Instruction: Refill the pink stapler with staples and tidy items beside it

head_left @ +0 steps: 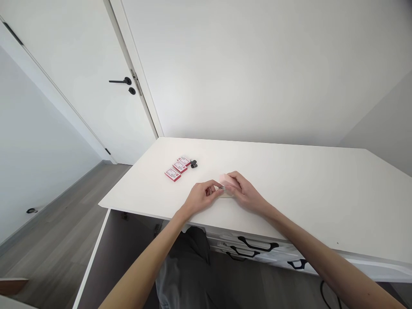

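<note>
Above the white cabinet top, my two hands meet near its front edge. My right hand (242, 191) is closed around a pale pink stack that looks like paper notes (229, 180). The fingertips of my left hand (202, 195) are pinched on a small shiny metallic piece (221, 187) at the pink stack's left side; its exact kind is too small to make out. A pale yellowish flat thing (226, 195) shows just below the fingers, partly covered by them.
Three small red-and-white boxes (173, 174) lie in a slanting row to the left on the cabinet top (305, 189). A small black clip-like object (193, 164) is beside them. Below the front edge are drawers with black handles (257, 244) and an open cabinet door (93, 262).
</note>
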A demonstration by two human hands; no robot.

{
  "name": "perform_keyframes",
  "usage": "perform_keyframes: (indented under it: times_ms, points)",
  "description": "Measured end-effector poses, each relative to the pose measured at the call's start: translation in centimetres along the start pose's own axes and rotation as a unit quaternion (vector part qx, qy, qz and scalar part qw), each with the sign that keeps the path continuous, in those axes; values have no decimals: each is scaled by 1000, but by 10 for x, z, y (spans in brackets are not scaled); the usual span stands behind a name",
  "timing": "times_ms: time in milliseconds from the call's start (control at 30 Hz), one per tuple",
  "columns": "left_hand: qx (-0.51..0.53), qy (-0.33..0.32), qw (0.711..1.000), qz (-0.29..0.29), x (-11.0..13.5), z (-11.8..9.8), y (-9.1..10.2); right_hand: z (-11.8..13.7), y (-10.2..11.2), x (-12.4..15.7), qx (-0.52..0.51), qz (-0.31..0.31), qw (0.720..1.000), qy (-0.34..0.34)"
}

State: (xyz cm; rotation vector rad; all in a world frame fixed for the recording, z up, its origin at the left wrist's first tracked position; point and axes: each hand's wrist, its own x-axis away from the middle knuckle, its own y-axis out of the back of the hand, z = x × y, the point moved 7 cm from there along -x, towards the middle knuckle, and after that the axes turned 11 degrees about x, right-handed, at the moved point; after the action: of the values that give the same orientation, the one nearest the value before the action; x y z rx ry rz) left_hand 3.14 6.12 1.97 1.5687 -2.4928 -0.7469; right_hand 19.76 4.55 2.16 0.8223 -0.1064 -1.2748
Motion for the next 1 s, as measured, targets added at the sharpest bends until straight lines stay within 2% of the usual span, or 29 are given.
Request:
perform_keyframes:
  times_ms: [267,400,633,767,1000]
  points:
    - [-49,19,998,21,-1,2,-3,-4,4,4,-109,18,992,-53]
    - [-54,22,998,27,-2,3,-4,-12,12,8,-165,28,983,-79]
    - [-69,20,997,18,-4,4,-4,-29,48,25,-170,-18,981,-87]
    - [-77,21,997,19,-4,5,-4,-45,67,39,-134,-26,983,-127]
    - [-51,9,999,9,-3,6,-2,-67,83,58,-87,-24,979,-181]
